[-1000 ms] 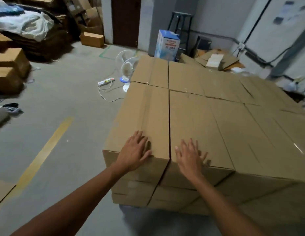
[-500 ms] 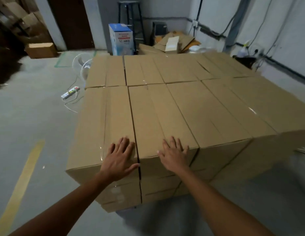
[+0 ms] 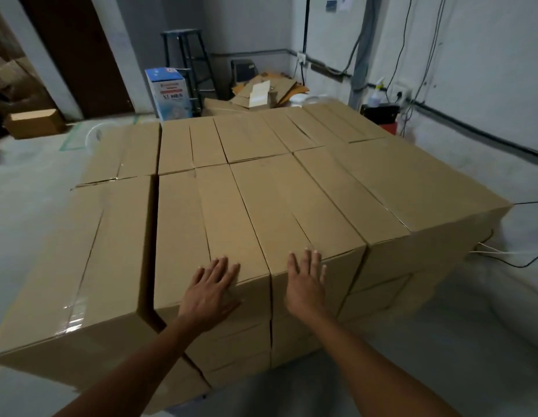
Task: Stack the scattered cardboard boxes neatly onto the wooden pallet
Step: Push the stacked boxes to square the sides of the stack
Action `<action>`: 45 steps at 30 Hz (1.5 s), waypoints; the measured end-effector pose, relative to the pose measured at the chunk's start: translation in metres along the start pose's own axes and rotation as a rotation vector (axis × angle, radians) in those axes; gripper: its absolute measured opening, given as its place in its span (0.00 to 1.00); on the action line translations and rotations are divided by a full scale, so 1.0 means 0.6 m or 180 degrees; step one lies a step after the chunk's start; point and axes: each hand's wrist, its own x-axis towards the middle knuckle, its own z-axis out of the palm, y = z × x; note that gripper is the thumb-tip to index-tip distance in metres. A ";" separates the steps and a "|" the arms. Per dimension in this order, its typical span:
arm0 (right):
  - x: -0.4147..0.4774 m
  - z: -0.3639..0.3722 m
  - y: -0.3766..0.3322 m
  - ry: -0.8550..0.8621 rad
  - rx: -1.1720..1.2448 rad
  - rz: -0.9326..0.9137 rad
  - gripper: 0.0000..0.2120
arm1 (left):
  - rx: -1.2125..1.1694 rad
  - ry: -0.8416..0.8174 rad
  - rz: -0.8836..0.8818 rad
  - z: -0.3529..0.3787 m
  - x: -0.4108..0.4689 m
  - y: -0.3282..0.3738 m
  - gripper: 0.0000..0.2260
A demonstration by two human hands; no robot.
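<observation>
Cardboard boxes (image 3: 261, 191): plain brown, taped, packed as a squared block several layers deep; the pallet beneath is hidden.
Loose box (image 3: 34, 123): on the floor far left, by the doorway, well apart from the block.
Left column (image 3: 90, 251): parted from its neighbour by a dark gap (image 3: 150, 236) running front to back.
Left hand (image 3: 212, 293): fingers straight, palm flat over the near top edge of the next box (image 3: 207, 224), grasping nothing.
Right hand (image 3: 305, 284): likewise flat and spread, on the adjoining box (image 3: 292, 212).
Handling, judged: stiff-walled, probably heavy; tape seams slick. Push flat-palmed on end faces, or lift by the bottom corners.
</observation>
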 end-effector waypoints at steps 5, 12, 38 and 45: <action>0.002 -0.009 0.000 -0.0181 -0.0058 -0.0192 0.45 | -0.0077 -0.0187 -0.0111 -0.017 -0.008 -0.004 0.42; 0.020 -0.043 0.026 -0.0523 0.0005 -0.0383 0.41 | -0.0337 -0.0062 -0.0103 -0.031 0.032 0.062 0.48; 0.178 -0.115 0.446 -0.0111 -0.0224 0.0617 0.35 | -0.0591 -0.0041 0.1232 -0.049 0.394 0.476 0.39; 0.188 -0.167 0.498 -0.0032 0.0190 0.0308 0.32 | -0.0405 -0.0129 0.1097 -0.045 0.408 0.504 0.35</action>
